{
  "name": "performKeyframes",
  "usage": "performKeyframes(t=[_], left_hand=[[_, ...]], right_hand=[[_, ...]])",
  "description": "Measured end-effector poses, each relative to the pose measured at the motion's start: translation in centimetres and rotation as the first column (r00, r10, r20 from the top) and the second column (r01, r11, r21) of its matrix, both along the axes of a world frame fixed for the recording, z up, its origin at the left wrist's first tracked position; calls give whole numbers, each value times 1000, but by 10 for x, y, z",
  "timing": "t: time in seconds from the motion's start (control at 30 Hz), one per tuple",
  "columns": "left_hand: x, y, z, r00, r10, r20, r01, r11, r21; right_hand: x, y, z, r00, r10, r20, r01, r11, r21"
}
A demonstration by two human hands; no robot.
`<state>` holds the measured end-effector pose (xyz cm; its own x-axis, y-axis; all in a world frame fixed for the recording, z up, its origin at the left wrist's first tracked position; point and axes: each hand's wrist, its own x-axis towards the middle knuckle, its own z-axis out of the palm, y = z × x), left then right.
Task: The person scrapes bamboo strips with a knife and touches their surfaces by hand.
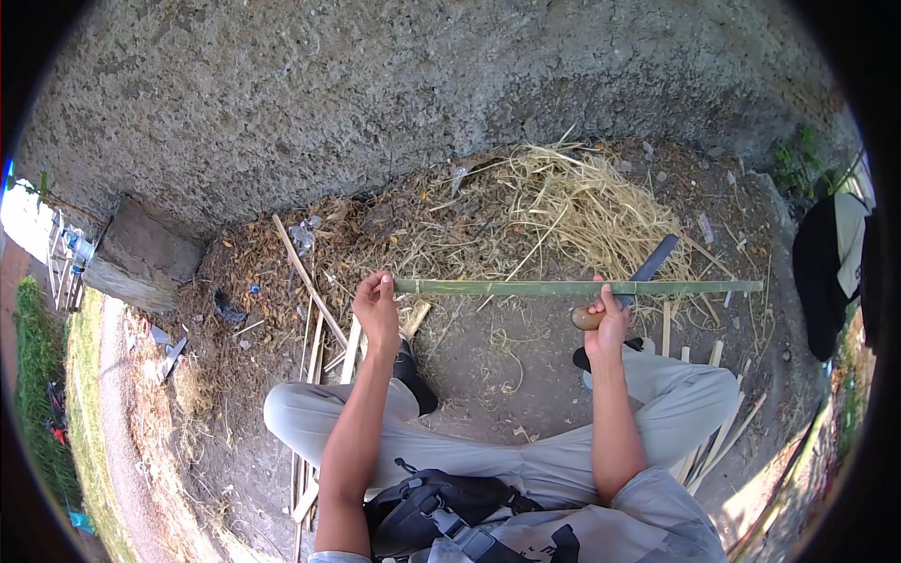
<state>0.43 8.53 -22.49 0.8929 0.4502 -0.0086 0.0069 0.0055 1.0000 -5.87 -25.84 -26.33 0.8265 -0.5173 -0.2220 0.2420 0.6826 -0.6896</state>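
Note:
A long green bamboo strip (507,287) lies level across the view in front of me, above my knees. My left hand (377,314) pinches its left end between thumb and fingertips. Towards the strip's right part, my right hand (608,324) is closed with its thumb against the strip. That same hand also holds a knife (655,258) with a rounded brown wooden handle and a dark blade. The blade points up and to the right, partly behind the strip; the strip's right end sticks out well past my right hand.
A heap of pale bamboo shavings (601,206) lies by the rough wall (375,94). Split bamboo sticks (310,357) rest beside my left leg, and more sticks (718,432) beside my right. A stone block (145,249) stands at left. A black bag (441,507) sits on my lap.

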Motion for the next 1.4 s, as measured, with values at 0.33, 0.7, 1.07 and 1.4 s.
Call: performKeyframes(t=[0.33,0.7,1.07,1.4], left_hand=[[-2,-4,-2,968,-87,237,-109,705,701],[-9,-17,9,946,-168,279,-158,512,844],[-13,-24,7,937,-308,163,-12,437,899],[-11,-20,-1,933,-335,-135,309,547,778]], right_hand=[[1,3,1,1000,-25,-6,25,999,-27],[1,4,-3,999,-21,-34,20,1000,-11],[-4,32,6,996,68,-66,-72,995,-64],[-5,35,6,995,61,-76,-65,996,-60]])
